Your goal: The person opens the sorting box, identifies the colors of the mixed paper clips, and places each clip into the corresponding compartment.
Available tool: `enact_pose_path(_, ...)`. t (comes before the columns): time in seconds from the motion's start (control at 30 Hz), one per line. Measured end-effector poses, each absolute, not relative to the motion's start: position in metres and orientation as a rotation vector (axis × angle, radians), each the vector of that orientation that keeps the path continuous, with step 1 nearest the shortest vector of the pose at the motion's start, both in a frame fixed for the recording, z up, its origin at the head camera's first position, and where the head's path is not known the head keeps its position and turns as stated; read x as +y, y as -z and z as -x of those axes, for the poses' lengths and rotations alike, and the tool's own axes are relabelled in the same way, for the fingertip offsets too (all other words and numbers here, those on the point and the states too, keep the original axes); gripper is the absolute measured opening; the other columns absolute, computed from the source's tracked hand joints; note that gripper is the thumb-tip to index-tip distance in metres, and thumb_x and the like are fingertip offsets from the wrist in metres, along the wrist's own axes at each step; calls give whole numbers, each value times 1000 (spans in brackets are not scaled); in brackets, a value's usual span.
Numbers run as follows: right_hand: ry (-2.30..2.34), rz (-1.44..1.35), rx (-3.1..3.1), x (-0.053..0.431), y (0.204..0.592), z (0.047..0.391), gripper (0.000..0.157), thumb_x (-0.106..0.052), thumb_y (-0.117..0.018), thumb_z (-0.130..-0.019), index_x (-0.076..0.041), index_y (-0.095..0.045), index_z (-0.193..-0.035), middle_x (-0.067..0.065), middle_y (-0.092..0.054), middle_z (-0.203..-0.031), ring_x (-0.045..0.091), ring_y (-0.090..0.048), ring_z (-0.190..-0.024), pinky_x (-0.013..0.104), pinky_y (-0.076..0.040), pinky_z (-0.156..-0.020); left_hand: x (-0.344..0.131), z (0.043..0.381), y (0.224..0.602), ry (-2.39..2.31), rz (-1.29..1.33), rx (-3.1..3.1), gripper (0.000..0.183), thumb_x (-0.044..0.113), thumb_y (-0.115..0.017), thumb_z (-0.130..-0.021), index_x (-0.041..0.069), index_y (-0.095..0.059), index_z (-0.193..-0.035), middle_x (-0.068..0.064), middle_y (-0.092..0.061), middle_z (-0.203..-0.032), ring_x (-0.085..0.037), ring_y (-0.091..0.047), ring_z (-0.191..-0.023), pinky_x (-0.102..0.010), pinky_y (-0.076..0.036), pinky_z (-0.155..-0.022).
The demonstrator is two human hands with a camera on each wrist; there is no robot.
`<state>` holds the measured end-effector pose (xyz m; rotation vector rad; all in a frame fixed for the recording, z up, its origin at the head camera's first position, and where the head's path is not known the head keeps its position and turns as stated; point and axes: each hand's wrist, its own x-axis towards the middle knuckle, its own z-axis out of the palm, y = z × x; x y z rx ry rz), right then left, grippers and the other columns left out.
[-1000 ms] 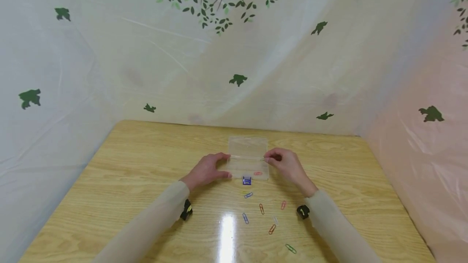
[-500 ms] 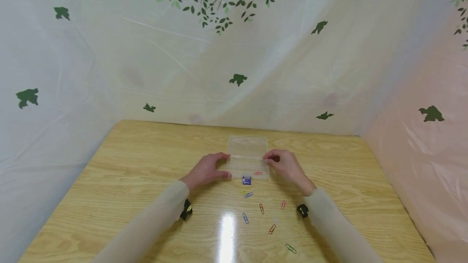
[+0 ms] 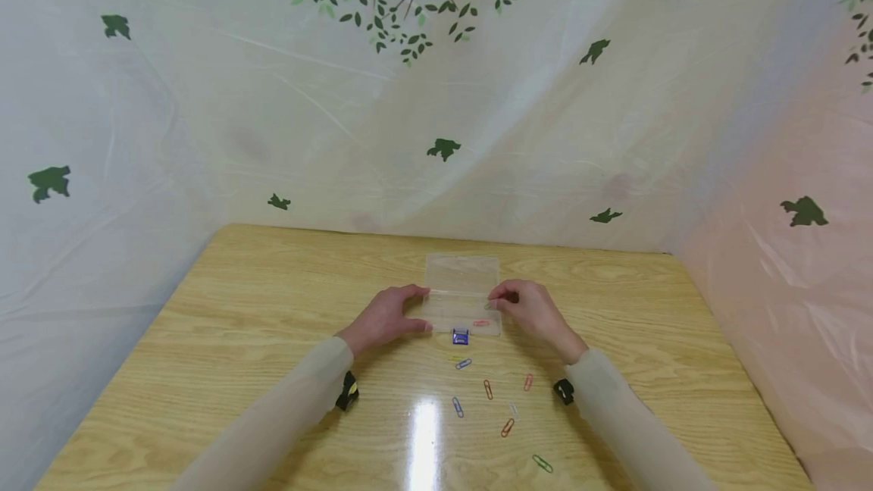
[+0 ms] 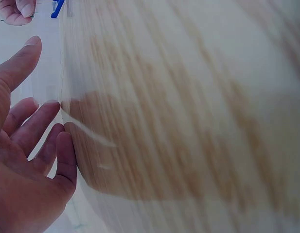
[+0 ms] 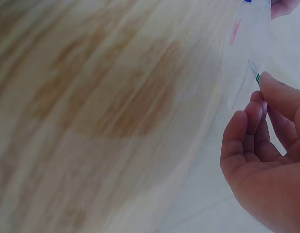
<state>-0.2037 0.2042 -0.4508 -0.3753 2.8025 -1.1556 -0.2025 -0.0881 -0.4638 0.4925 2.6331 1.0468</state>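
Observation:
A clear plastic box point(image 3: 443, 317) lies with its lid point(image 3: 462, 273) folded back and a blue clasp point(image 3: 460, 337) at the front. In its base rests a pink paper clip point(image 3: 481, 323). My left hand point(image 3: 385, 317) is at the box's left end, thumb and fingers spread and touching its edge; the left wrist view shows the loosely bent fingers point(image 4: 35, 128) there. Over the base's right side, my right hand point(image 3: 535, 313) pinches a green paper clip point(image 5: 257, 77) between thumb and forefinger, the clip partly hidden by the fingertips.
Loose paper clips lie in front of the box: blue ones point(image 3: 458, 408), a red one point(image 3: 488, 390), a pink one point(image 3: 528, 383), an orange-red one point(image 3: 508, 427) and a green one point(image 3: 542, 464). Behind the wooden table point(image 3: 273, 271) hangs a pale sheet point(image 3: 341, 135).
My right hand has shifted slightly left and toward me, bringing the green paper clip from the hinge side farther over the box's base. The left hand has stayed put.

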Motion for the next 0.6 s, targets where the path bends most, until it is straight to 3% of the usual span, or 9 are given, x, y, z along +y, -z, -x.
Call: enact_pose_path(0.6,1175,424,2841,209,443,191,16,-12,-72,-99,-4,-76,-112,6,-72,-107,18,-65,-90,31,-55,-75,-86,202,463,-1055,-472,2626,69,29,-85,-88,8,-56,-147,-11,-57,-150,-33,-47,-143,-48,-36,-120)
